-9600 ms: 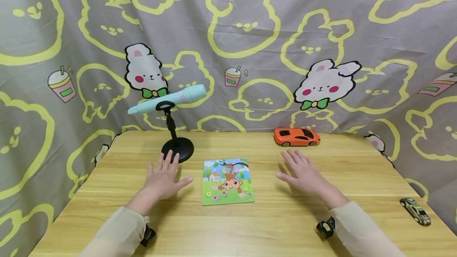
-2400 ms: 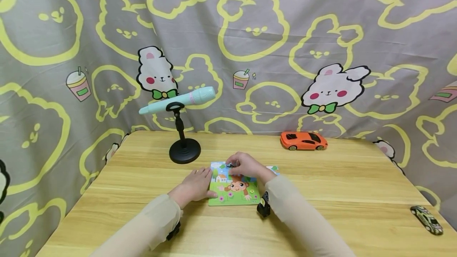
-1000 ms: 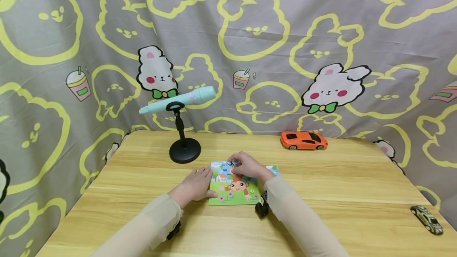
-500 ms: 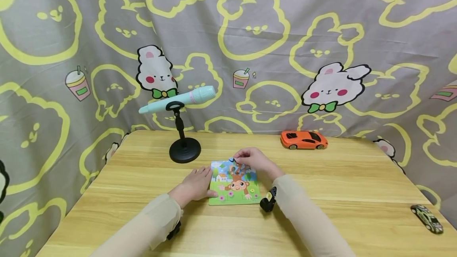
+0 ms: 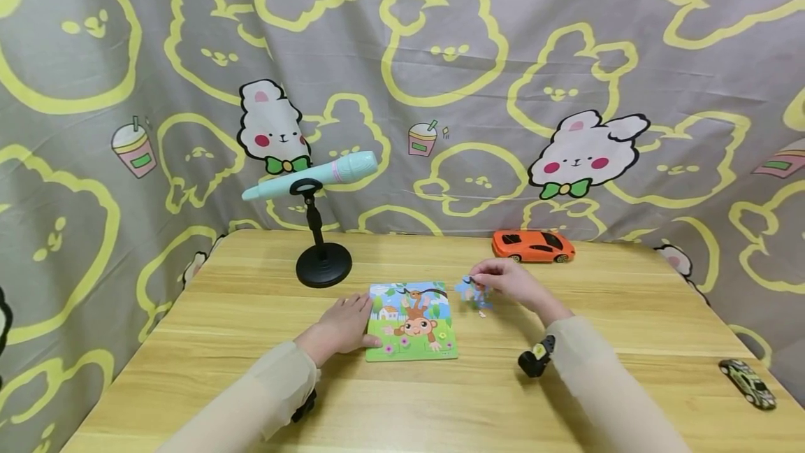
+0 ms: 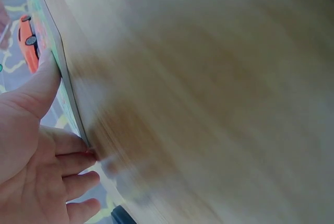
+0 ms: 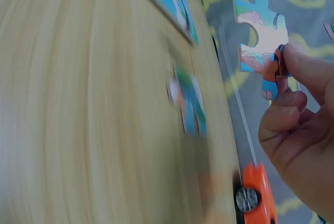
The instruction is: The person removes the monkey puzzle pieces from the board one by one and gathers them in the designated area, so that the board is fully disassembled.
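A monkey picture puzzle board (image 5: 411,324) lies flat in the middle of the wooden table (image 5: 566,397). My left hand (image 5: 352,317) rests flat on the table, fingertips against the board's left edge (image 6: 68,104). To the right of the board, my right hand (image 5: 479,279) pinches a blue puzzle piece (image 5: 467,289) between thumb and fingers and holds it just above the table. The right wrist view shows that piece (image 7: 258,41) in my fingers (image 7: 292,72). A second loose piece (image 7: 190,104) lies on the table beneath it.
A mint toy microphone (image 5: 311,175) sits on a black stand (image 5: 323,273) behind the left hand. An orange toy car (image 5: 533,246) is parked at the back, close behind my right hand. A small green car (image 5: 748,383) lies near the right front edge. Patterned cloth hangs all around.
My right hand has lifted a piece from the top of the board and carried it to the right, off the board. The left hand has stayed at the board's left edge.
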Demonstrator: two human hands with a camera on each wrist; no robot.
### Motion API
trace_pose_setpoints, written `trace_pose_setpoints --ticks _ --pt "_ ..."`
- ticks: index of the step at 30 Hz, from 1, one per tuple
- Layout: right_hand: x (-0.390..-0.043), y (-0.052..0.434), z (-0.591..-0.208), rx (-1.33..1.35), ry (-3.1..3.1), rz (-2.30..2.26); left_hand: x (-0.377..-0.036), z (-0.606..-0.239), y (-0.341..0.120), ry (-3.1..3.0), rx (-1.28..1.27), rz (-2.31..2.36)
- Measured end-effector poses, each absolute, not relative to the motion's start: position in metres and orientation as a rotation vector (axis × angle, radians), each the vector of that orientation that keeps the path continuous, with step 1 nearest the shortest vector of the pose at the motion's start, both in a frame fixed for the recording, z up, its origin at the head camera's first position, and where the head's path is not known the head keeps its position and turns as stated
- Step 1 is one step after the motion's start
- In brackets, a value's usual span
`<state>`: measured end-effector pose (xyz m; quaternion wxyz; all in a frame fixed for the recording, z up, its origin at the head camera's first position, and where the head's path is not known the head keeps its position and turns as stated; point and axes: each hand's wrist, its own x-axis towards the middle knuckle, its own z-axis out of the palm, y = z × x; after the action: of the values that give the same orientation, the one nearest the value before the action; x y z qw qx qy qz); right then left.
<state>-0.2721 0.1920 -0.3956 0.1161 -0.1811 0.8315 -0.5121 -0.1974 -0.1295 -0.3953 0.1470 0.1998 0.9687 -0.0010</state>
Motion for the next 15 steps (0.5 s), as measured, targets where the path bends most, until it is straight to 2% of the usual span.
trace_pose_setpoints --ticks 7,15 --pt "-0.266 0.242 -0.396 -0.466 2.6 -1.395 -0.199 -0.399 -0.13 2.795 0.573 0.023" --pt "-0.268 0.277 -0.406 -0.367 2.646 -1.287 -0.199 -0.399 -0.13 2.795 0.578 0.029"
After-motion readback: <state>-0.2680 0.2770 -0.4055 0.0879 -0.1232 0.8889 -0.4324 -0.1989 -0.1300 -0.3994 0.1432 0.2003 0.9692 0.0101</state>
